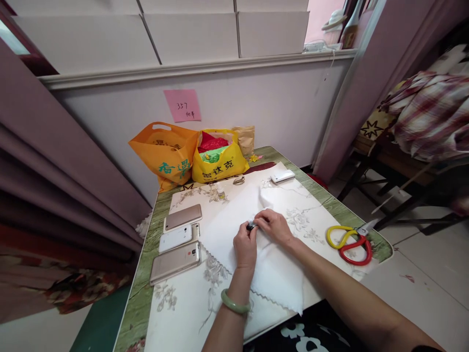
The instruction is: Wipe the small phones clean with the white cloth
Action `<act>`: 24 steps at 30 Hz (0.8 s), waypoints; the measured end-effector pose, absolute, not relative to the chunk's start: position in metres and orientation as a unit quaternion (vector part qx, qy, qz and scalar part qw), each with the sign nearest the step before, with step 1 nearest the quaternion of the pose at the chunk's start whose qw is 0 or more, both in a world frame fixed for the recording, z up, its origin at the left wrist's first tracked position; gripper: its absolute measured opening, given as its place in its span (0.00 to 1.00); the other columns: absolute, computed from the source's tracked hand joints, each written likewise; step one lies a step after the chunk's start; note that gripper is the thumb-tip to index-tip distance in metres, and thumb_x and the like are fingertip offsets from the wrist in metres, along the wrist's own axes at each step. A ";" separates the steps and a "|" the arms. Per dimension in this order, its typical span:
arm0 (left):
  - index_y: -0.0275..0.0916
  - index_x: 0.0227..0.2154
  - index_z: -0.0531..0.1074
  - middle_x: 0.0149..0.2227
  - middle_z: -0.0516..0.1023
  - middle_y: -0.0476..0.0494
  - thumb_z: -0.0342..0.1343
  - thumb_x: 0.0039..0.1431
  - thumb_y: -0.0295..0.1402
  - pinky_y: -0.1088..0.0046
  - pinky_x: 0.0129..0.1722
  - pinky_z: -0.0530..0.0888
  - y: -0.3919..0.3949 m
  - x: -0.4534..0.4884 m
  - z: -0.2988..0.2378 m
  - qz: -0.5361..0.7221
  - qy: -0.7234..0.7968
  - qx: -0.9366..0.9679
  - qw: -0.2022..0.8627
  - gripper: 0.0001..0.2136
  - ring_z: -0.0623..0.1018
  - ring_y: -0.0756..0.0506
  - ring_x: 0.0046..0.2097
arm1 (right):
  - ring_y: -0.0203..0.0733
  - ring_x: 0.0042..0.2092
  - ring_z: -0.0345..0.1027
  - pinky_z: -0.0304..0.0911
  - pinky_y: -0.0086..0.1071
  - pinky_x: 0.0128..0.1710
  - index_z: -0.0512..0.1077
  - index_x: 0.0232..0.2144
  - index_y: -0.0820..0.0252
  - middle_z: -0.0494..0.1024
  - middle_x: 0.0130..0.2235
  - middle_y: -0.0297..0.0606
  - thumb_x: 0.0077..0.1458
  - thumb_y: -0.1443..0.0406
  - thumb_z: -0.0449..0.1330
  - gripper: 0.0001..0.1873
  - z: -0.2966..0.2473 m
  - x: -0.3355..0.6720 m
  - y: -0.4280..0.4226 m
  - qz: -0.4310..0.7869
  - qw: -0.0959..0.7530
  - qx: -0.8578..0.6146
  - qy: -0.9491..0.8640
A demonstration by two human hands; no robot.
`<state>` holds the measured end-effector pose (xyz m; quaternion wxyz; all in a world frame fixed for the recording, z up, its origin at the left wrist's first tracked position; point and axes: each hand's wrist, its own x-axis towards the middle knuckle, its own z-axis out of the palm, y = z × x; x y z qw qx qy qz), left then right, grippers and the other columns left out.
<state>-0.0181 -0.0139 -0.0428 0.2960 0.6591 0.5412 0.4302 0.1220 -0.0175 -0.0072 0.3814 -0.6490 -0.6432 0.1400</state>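
Over a white cloth (278, 274) with a zigzag edge, my two hands meet near the middle of the table. My left hand (245, 244) is closed, pinching a small dark object (251, 226) between thumb and forefinger; its kind is too small to tell. My right hand (273, 225) is closed too, its fingertips pressed together right beside that object. What my right fingertips hold, if anything, is hidden. A green bangle (235, 302) circles my left wrist. The cloth lies spread out under both hands, with a raised fold behind them.
Several phones (176, 264) lie along the left side. Scissors (351, 242) with yellow and red handles rest at the right edge. A white device (283, 176) lies at the back right. An orange bag (164, 151) and a yellow bag (220, 168) stand at the back, against the wall.
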 end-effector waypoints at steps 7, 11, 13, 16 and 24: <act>0.38 0.50 0.70 0.25 0.75 0.50 0.60 0.52 0.36 0.72 0.31 0.73 -0.013 -0.016 -0.043 0.484 0.521 0.607 0.353 0.21 0.74 0.49 0.25 | 0.40 0.29 0.67 0.60 0.31 0.32 0.77 0.27 0.58 0.77 0.26 0.34 0.46 0.53 0.62 0.14 -0.027 0.167 -0.009 0.219 0.523 -0.730 -0.381; 0.39 0.46 0.71 0.30 0.76 0.48 0.58 0.52 0.38 0.74 0.31 0.75 -0.012 -0.017 -0.040 0.517 0.497 0.570 0.402 0.18 0.76 0.50 0.29 | 0.39 0.27 0.66 0.61 0.30 0.27 0.76 0.33 0.63 0.77 0.28 0.37 0.47 0.48 0.60 0.24 -0.030 0.176 -0.012 0.233 0.577 -0.712 -0.326; 0.40 0.51 0.67 0.36 0.77 0.46 0.56 0.54 0.35 0.74 0.32 0.75 -0.013 -0.019 -0.037 0.541 0.491 0.541 0.416 0.21 0.76 0.50 0.30 | 0.37 0.26 0.65 0.61 0.29 0.25 0.75 0.37 0.65 0.77 0.28 0.38 0.47 0.46 0.59 0.27 -0.028 0.178 -0.013 0.239 0.596 -0.704 -0.305; 0.40 0.58 0.57 0.41 0.77 0.43 0.55 0.54 0.32 0.74 0.34 0.76 -0.013 -0.022 -0.032 0.586 0.481 0.492 0.428 0.28 0.76 0.51 0.32 | 0.34 0.23 0.62 0.58 0.27 0.22 0.73 0.41 0.65 0.74 0.26 0.35 0.46 0.46 0.61 0.30 -0.021 0.177 -0.013 0.258 0.625 -0.682 -0.280; 0.36 0.39 0.72 0.35 0.79 0.43 0.60 0.51 0.40 0.69 0.40 0.75 -0.012 -0.024 -0.034 0.611 0.457 0.497 0.414 0.16 0.78 0.46 0.37 | 0.36 0.31 0.69 0.65 0.28 0.32 0.73 0.42 0.59 0.77 0.33 0.36 0.54 0.53 0.60 0.18 0.026 0.117 -0.033 0.288 0.601 -0.549 -0.504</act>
